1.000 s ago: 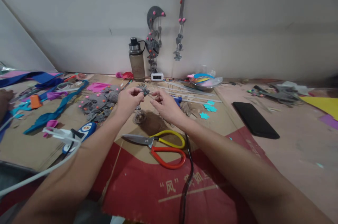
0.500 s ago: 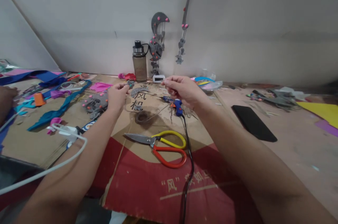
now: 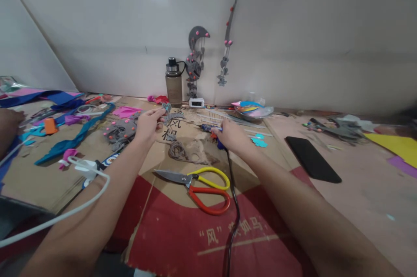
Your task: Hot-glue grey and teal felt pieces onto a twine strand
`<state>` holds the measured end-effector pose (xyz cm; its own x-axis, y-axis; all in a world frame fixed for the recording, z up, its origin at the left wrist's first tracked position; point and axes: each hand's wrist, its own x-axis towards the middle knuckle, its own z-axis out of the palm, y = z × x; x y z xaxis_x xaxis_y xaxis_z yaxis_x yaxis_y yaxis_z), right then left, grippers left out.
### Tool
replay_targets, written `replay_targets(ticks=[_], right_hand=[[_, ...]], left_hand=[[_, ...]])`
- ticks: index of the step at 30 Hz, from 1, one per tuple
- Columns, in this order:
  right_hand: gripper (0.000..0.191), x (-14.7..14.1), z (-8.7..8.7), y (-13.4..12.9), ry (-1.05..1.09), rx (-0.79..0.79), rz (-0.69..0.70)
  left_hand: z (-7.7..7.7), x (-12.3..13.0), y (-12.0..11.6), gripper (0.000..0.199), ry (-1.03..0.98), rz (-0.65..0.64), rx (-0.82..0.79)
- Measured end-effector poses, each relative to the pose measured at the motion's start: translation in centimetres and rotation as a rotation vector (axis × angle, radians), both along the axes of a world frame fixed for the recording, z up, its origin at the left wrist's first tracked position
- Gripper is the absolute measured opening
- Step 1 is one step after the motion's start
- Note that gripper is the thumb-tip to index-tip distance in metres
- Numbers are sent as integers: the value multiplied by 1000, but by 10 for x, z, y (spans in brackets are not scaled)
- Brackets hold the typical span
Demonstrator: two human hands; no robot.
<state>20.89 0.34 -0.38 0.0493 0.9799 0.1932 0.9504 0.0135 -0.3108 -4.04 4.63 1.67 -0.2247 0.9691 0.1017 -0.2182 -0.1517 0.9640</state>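
Note:
My left hand (image 3: 148, 127) is closed in a pinch on a small grey felt piece (image 3: 166, 107), held a little above the cardboard. My right hand (image 3: 231, 135) is wrapped round a blue hot glue gun (image 3: 206, 128), whose nozzle points left; its handle is mostly hidden by the fingers. Between the hands, a loose heap of grey-brown cord (image 3: 177, 150) lies on the cardboard. A grey felt crescent (image 3: 177, 115) rests just behind the left fingertips. Nearer me lie scissors (image 3: 190, 178) with one yellow and one red handle, blades to the left.
A bottle (image 3: 173, 83) and a small white digital display (image 3: 196, 103) stand by the back board, where felt hangings (image 3: 198, 35) hang. A black phone (image 3: 312, 159) lies right. Felt scraps (image 3: 74, 135) and a white cable (image 3: 94, 198) are left. Another person's hand (image 3: 11, 122) shows far left.
My right hand has come down from a raised pinch onto the glue gun and grips it. The cord, stretched out before, now lies loosely heaped. The view has tilted up slightly.

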Motion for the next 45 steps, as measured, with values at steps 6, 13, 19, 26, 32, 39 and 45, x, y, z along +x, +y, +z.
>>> replay_targets(ticks=[6,13,19,26,32,39,45], right_hand=[[40,7,-30,12,189,-186,-66],[20,8,-23,23,505,-150,-57],[29,-19,-3,4,1017,74,194],[19,-39,9,-21,1172,98,481],[24,-39,-1,-20,902,184,425],[23,-37,2,-23,670,265,360],[22,-39,7,-29,611,228,338]], left_hand=[[-1,8,-5,22,-4,-88,5],[-8,11,-4,23,-87,-140,-44],[-10,13,-6,22,-125,-125,-65],[-12,16,-6,24,-112,-115,-67],[-10,18,-9,26,-91,-121,-47],[-10,21,-12,27,-67,-138,-35],[-7,24,-16,27,-40,-153,-8]])
